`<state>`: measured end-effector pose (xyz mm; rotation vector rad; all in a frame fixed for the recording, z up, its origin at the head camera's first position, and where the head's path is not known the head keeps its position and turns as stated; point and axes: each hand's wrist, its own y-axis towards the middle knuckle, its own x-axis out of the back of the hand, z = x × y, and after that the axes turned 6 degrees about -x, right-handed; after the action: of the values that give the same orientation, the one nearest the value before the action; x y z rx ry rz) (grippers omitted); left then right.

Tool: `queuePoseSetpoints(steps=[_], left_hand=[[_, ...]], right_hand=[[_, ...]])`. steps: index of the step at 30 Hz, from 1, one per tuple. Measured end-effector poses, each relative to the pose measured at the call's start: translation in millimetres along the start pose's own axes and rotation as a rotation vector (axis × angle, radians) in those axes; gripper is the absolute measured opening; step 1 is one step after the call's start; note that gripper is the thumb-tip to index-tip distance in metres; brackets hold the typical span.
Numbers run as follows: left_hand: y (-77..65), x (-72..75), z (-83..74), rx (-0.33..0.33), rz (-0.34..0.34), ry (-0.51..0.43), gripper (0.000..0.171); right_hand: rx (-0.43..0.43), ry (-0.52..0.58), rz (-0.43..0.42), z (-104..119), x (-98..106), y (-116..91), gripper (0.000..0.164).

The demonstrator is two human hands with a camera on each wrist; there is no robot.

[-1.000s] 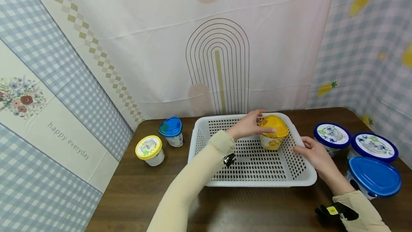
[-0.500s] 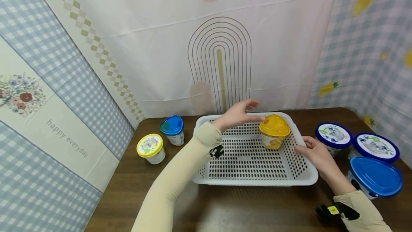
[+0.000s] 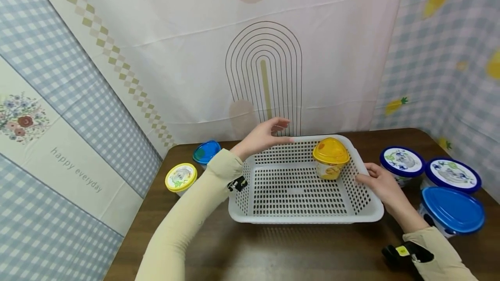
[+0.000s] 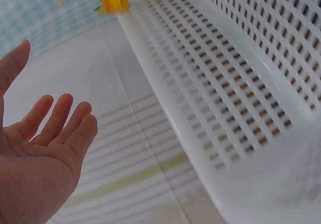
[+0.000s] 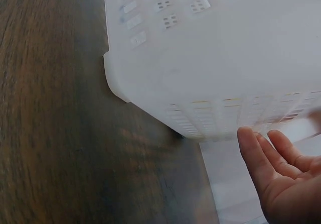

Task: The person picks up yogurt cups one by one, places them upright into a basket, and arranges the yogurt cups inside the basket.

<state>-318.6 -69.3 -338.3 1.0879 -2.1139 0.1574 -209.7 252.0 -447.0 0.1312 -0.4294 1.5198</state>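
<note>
early days imo: yellow tub (image 3: 331,157) in basket (image 3: 304,219), 5 tubs (image 3: 453,209) outside; l hand (image 3: 261,138) spread, can't tell if r hand (image 3: 384,189) pinches.

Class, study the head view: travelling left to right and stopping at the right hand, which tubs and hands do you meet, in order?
Round yellow-rimmed tub, blue-lidded tub, left hand, yellow-lidded tub inside the white basket, right hand.
</note>
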Motion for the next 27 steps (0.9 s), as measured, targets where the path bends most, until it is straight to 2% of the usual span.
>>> queuePoseSetpoints(steps=[14,20,27], left_hand=[[-43.1,45.8,20.4,0.043,-0.122,-0.011,0.064],[-71.7,69.1,23.7,0.075,-0.19,-0.036,0.062],[-112.8,96.2,19.6,0.111,-0.255,-0.139,0.061]], right_hand=[[-0.024,0.015,0.001,-1.1,0.6,-1.4,0.058],[-0.026,0.017,-0.008,-0.6,-0.7,-4.3,0.058],[-0.022,0.025,-0.004,-1.2,-0.8,-6.1,0.058]])
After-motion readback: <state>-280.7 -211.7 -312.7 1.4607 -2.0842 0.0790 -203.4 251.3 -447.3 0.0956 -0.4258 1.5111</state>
